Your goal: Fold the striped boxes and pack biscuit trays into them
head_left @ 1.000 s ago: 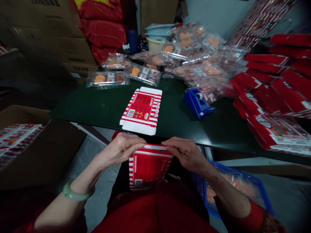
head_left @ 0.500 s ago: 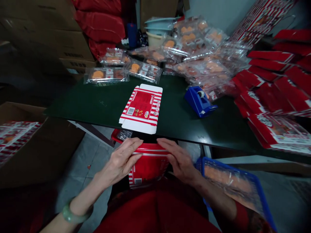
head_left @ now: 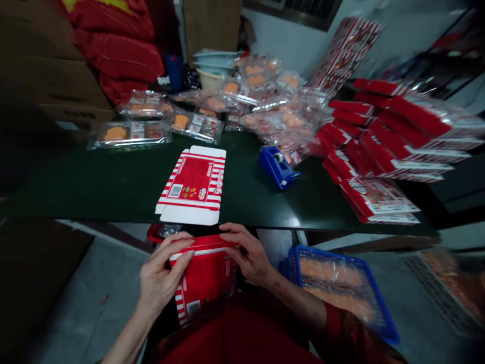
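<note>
Carton of red-and-white striped card (head_left: 202, 278) stands folded at lower centre, pinched at its top edge between our left hand (head_left: 161, 268) and right hand (head_left: 248, 253), while a flat striped blank (head_left: 191, 184) lies unfolded on the dark green table (head_left: 94, 189).

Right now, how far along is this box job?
Done: red boxes stacked on the right of the table. In hand: one red box, held by the left hand and right hand. Left: a flat carton, plus wrapped packs and the blue basket of packs.
</note>
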The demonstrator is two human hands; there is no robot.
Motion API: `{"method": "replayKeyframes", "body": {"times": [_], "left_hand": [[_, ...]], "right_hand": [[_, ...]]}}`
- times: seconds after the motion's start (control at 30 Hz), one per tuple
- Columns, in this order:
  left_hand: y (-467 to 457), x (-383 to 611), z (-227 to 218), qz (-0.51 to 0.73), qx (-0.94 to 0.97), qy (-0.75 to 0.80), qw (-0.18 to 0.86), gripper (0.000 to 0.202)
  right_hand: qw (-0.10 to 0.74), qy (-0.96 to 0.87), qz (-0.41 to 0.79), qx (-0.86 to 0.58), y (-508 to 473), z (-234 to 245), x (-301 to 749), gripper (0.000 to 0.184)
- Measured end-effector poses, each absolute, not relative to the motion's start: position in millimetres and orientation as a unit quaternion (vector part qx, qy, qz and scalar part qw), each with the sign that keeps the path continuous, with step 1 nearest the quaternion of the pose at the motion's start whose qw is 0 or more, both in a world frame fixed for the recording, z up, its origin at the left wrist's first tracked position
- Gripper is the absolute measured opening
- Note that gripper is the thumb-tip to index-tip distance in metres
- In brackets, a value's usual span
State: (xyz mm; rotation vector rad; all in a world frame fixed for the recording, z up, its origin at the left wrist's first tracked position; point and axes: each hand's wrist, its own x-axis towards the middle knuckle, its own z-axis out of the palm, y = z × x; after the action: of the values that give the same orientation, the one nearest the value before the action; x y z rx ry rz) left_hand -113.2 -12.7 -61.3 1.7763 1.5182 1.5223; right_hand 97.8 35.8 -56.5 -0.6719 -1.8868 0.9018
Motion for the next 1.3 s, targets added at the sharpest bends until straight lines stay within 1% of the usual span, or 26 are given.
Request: {"method": "replayKeyframes", "body": {"times": [0.07, 0.1, 0.13, 0.17, 0.2, 0.23, 0.3, 0.33, 0.37, 0.43, 0.5, 0.57, 0.7, 0.8, 0.9, 1.07, 1.17, 1.23, 1.3], "left_hand": [[-11.5, -114.5, -65.7, 0.542, 0.620, 0.540, 0.175, 0.011], [-11.3, -114.7, -67.4, 0.549, 0.619, 0.536, 0.170, 0.011], [-11.3, -114.5, -68.7, 0.554, 0.620, 0.530, 0.167, 0.012], [-11.6, -113.9, -69.5, 0.558, 0.622, 0.524, 0.165, 0.013], [-11.9, -113.1, -69.6, 0.561, 0.626, 0.516, 0.164, 0.014], [-12.2, -112.0, -69.2, 0.563, 0.629, 0.510, 0.164, 0.014], [-12.2, -109.3, -67.2, 0.565, 0.634, 0.501, 0.167, 0.014], [-11.9, -108.0, -65.9, 0.564, 0.635, 0.500, 0.170, 0.013], [-11.4, -106.8, -64.7, 0.564, 0.636, 0.499, 0.170, 0.013], [-10.3, -105.1, -63.0, 0.561, 0.635, 0.503, 0.170, 0.012], [-9.4, -104.2, -62.8, 0.564, 0.630, 0.506, 0.170, 0.012], [-9.1, -104.0, -63.7, 0.569, 0.621, 0.510, 0.173, 0.012], [-8.8, -103.4, -65.5, 0.571, 0.617, 0.509, 0.183, 0.013], [-8.4, -101.9, -65.0, 0.574, 0.625, 0.496, 0.185, 0.015], [-8.2, -100.9, -65.3, 0.573, 0.621, 0.499, 0.192, 0.015], [-9.7, -101.7, -67.9, 0.573, 0.620, 0.503, 0.185, 0.014], [-10.9, -101.7, -67.8, 0.564, 0.628, 0.506, 0.176, 0.013], [-10.9, -101.6, -67.5, 0.550, 0.640, 0.507, 0.177, 0.014], [-10.1, -102.4, -67.5, 0.538, 0.653, 0.501, 0.181, 0.015]], "right_hand": [[0.464, -0.724, 0.371, -0.350, 58.4, -45.7, 118.5, 0.030], [0.474, -0.688, 0.355, -0.420, 74.3, -37.9, 132.7, 0.034], [0.497, -0.634, 0.320, -0.499, 92.6, -28.9, 148.6, 0.035], [0.497, -0.574, 0.275, -0.590, 112.4, -19.0, 164.9, 0.036], [0.468, -0.534, 0.235, -0.664, 132.5, -8.9, 180.5, 0.034], [0.451, -0.524, 0.229, -0.685, 151.8, 0.7, 194.3, 0.032], [0.407, -0.521, 0.243, -0.710, 184.7, 16.4, 213.7, 0.017], [0.384, -0.524, 0.261, -0.714, 197.2, 22.1, 219.0, 0.011], [0.359, -0.523, 0.279, -0.721, 206.9, 26.3, 222.0, 0.011], [0.316, -0.513, 0.312, -0.734, 218.9, 30.9, 223.4, 0.019], [0.292, -0.496, 0.339, -0.744, 224.1, 31.8, 222.7, 0.020], [0.286, -0.474, 0.362, -0.750, 226.0, 30.6, 222.2, 0.019], [0.299, -0.415, 0.410, -0.755, 227.5, 26.0, 219.4, 0.016], [0.330, -0.370, 0.427, -0.756, 227.4, 25.2, 214.8, 0.006], [0.382, -0.341, 0.428, -0.744, 223.6, 27.2, 212.8, 0.016], [0.459, -0.327, 0.446, -0.695, 206.0, 20.8, 219.0, 0.014], [0.462, -0.323, 0.471, -0.678, 198.0, 9.2, 223.1, 0.023], [0.442, -0.317, 0.492, -0.680, 196.6, 1.3, 223.7, 0.030], [0.419, -0.313, 0.506, -0.686, 197.2, -5.4, 222.6, 0.032]]}}
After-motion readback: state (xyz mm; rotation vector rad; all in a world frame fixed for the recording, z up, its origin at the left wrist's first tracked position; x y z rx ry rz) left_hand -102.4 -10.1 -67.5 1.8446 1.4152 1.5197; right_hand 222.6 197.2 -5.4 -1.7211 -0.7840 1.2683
